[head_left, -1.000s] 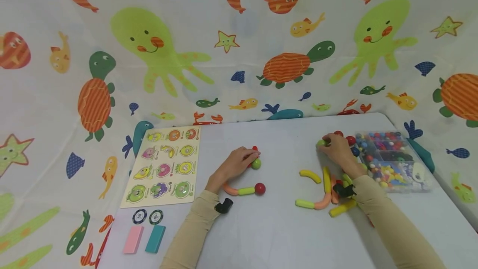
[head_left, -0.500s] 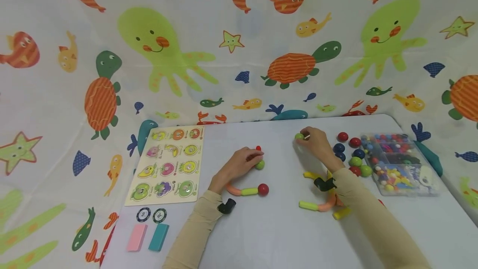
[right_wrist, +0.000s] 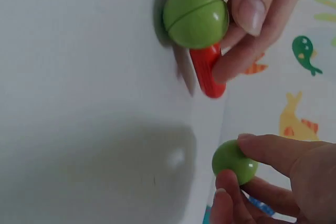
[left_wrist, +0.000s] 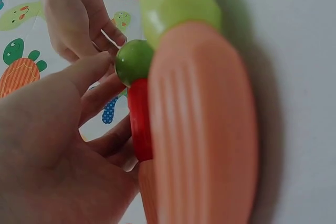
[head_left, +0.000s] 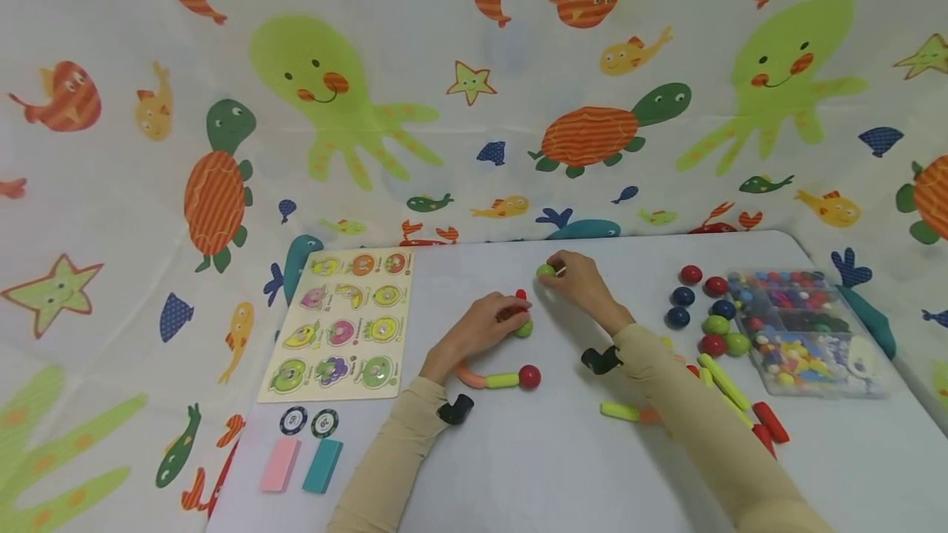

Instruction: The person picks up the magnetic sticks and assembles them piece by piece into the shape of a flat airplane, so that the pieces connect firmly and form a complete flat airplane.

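My left hand [head_left: 485, 323] holds a red rod [right_wrist: 210, 74] of a chain lying on the table, its fingers curled beside it. A green ball [right_wrist: 194, 17] sits between two red pieces there. Nearer me, a salmon curved rod [left_wrist: 205, 119] leads to a lime rod [head_left: 502, 381] with a red ball [head_left: 529, 377] at its end. Between thumb and fingers my right hand [head_left: 585, 282] pinches another green ball [right_wrist: 233, 161], a short gap from the far end of the red rod. Part of the chain is hidden under my left hand.
Right of my forearm lie several loose balls, among them a blue ball [head_left: 677, 317], and rods such as a red rod [head_left: 770, 422]. A compartment box [head_left: 829, 385] of beads stands behind. At left are a fruit puzzle board [head_left: 333, 391], two chips, a pink block [head_left: 281, 465] and a teal block [head_left: 322, 466].
My right hand has carried the green ball leftward from the loose balls by the bead box to near the red rod. My left hand has stayed at the chain.
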A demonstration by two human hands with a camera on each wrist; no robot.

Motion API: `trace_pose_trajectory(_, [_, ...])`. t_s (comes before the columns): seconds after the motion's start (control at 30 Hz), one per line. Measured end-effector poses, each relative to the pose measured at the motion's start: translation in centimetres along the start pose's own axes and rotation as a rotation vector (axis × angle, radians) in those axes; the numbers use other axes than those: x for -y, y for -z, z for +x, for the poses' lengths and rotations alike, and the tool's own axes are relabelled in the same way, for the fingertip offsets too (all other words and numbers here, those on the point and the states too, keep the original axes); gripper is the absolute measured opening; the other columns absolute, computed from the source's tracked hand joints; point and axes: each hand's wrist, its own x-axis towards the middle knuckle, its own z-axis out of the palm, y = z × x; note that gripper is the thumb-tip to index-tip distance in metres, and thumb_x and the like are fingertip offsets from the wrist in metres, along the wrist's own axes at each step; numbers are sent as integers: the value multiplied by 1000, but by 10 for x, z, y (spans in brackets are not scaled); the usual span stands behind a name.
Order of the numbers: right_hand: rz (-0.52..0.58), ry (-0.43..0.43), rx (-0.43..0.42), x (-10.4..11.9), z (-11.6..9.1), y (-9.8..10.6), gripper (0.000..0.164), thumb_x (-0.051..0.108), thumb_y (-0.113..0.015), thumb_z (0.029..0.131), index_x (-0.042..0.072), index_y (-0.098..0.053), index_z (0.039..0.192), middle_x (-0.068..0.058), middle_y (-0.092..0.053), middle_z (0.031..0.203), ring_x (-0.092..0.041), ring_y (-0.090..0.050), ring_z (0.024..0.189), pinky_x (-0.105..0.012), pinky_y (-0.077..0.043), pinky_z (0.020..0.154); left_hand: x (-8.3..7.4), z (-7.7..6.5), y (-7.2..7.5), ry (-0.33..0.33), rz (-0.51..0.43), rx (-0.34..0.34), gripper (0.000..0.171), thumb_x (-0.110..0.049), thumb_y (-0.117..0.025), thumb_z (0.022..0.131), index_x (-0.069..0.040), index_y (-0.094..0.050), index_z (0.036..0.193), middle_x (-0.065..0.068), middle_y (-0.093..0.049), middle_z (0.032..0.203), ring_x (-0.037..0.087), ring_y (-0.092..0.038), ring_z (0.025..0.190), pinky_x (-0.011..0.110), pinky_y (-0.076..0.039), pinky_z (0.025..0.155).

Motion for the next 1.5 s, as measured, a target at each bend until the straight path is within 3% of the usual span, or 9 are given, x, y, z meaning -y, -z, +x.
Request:
trace_pose_trajectory(0.4, [32, -74, 71, 25, 9, -23, 40, 30, -70, 95, 2, -65, 123, -16, -68, 117, -29, -61, 105, -41, -55, 90, 2, 1, 0, -33, 8, -8, 35, -31, -62, 102, -15, -66, 133, 1, -65, 110, 14, -58, 101, 29, -50, 91])
trace_pose_trajectory(0.67, [20, -51, 82, 26, 10, -32, 37, 29, -69, 96, 3, -65, 123, -15, -68, 116, -27, -62, 102, -38, -56, 85, 2, 1, -1, -53, 18, -26, 34, -31, -63, 102, -13, -67, 130, 2, -64, 106, 14, -57, 97, 29, -49, 88])
trace_pose_trajectory(0.97, [-4, -61, 133, 24, 9, -32, 46, 31, -65, 99, 0, -61, 132, -17, -67, 122, -30, -62, 110, -45, -53, 97, 1, 0, 1, -44, 1, -15, 33, -31, -61, 103, -13, -68, 129, 2, -64, 107, 14, -57, 98, 29, -49, 89])
trace_pose_trajectory(1.23, [12, -57, 86, 16, -1, -14, 44, 34, -62, 100, 2, -61, 132, -16, -65, 125, -31, -62, 112, -45, -55, 93, -7, 1, 2, -31, 17, 6, 36, -29, -62, 102, -13, -66, 134, 2, -65, 110, 15, -58, 101, 31, -51, 91])
trace_pose_trajectory(1.5, [2, -38, 15, -8, -17, 23, 40, 33, -62, 101, 3, -64, 127, -16, -67, 122, -32, -64, 109, -44, -56, 91, -5, 0, 4, -3, 20, -4, 35, -32, -61, 103, -17, -67, 134, -1, -64, 109, 14, -56, 99, 31, -49, 90])
